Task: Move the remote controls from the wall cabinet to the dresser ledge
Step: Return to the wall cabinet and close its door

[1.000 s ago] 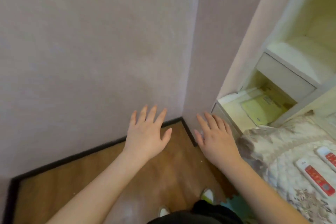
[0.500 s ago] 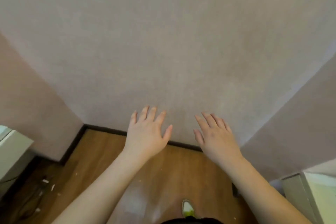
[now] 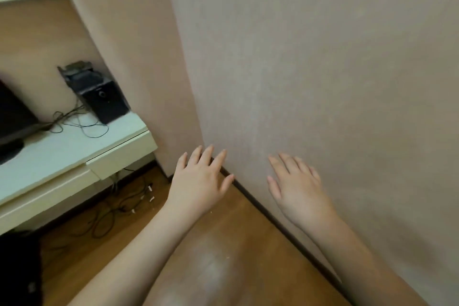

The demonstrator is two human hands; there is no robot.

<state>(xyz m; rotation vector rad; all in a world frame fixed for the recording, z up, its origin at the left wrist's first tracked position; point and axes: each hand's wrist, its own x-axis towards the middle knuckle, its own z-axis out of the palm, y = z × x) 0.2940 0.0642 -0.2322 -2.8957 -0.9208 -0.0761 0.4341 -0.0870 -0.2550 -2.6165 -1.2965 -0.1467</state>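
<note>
Left hand (image 3: 198,181) and right hand (image 3: 296,190) are reaching forward palms-down, fingers spread, holding nothing. Both are hovering before the wall (image 3: 323,69), above the wood floor (image 3: 139,243).

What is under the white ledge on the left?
Under the white ledge sit pale drawer fronts, and below them the wooden floor carries tangled black cables and small white bits. What the drawers hold, and the space further back, is hidden.

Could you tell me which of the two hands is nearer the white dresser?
The left hand; the white dresser stands to its left, the right hand farther.
</note>
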